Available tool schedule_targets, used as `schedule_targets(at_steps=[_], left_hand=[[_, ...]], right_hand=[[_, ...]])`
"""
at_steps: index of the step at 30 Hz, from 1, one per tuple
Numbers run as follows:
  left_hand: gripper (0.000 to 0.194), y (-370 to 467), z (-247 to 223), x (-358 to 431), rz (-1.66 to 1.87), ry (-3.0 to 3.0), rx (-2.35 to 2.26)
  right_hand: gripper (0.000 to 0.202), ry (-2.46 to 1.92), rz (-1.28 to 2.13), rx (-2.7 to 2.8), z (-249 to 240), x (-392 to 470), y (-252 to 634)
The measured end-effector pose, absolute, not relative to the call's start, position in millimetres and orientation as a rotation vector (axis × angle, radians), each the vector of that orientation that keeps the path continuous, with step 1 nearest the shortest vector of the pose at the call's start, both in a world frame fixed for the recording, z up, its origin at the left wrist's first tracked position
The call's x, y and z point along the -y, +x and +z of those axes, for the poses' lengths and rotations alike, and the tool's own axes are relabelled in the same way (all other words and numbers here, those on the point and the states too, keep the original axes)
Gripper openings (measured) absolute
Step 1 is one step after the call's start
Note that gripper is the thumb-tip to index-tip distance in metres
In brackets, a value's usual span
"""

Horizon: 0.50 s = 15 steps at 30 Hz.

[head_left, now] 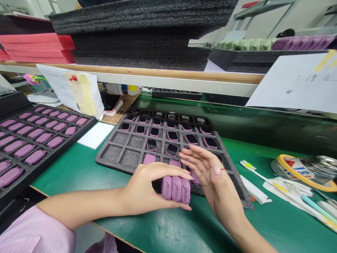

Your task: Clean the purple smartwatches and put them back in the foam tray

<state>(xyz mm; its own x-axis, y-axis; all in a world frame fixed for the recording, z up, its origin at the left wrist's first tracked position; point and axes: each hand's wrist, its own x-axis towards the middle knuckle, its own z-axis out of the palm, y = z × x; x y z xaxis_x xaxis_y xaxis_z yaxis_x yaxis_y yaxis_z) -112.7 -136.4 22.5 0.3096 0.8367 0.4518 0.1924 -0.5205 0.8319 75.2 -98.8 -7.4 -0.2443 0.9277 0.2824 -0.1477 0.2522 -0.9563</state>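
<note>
Three purple watch cases, stacked side by side, are gripped between the thumb and fingers of my left hand. To their right, my right hand is open, palm turned toward the stack, fingers extended and holding nothing. Behind both hands lies a dark foam tray with square compartments. Several hold purple-framed watch cases with black faces, and some compartments at its left front hold nothing. A purple case sits in the tray just behind my left hand. My right hand hides part of the tray.
At left, another foam tray holds rows of purple cases. A white pad lies between the trays. Toothbrush, yellow tape roll and a metal-topped jar sit at right. Overhead, a shelf edge carries black foam stacks.
</note>
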Motion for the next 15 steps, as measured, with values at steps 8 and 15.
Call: schedule_targets(at_steps=[8, 15], left_hand=[[0.05, -113.0, 22.4, 137.1, 1.2, 1.839, -0.939], [0.051, -113.7, 20.7, 138.5, 1.148, 1.64, -0.998]], right_hand=[[0.052, -0.827, 1.283, 1.571, -7.6, 102.4, 77.4], [0.044, -0.769, 1.077, 1.685, -9.7, 98.6, 81.3]])
